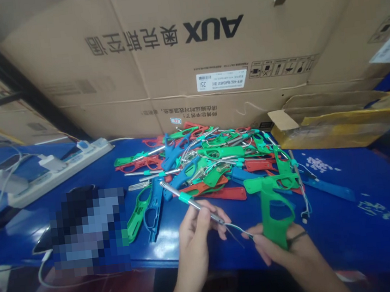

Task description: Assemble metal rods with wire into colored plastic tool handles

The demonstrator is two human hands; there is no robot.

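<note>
My left hand (199, 227) is closed around a silver metal lighter tube (196, 204) with a turquoise band, tilted up to the left. Thin white and dark wires (236, 228) run out of the tube's lower end towards my right hand (278, 248). Its thumb and fingers pinch the wires. A green plastic lighter handle shell (273, 214) with a trigger loop stands upright in the same hand, covering part of the palm. Just beyond both hands lies a heap of green, red and blue handle shells (223, 152), mixed with more metal tubes.
Small white pieces (318, 163) lie on the blue table (106, 262) at the right, before an open cardboard box (339, 128). A power strip (61, 171) with plugs and a pixelated phone-like object (85, 227) are at the left. A large carton (159, 70) walls the back.
</note>
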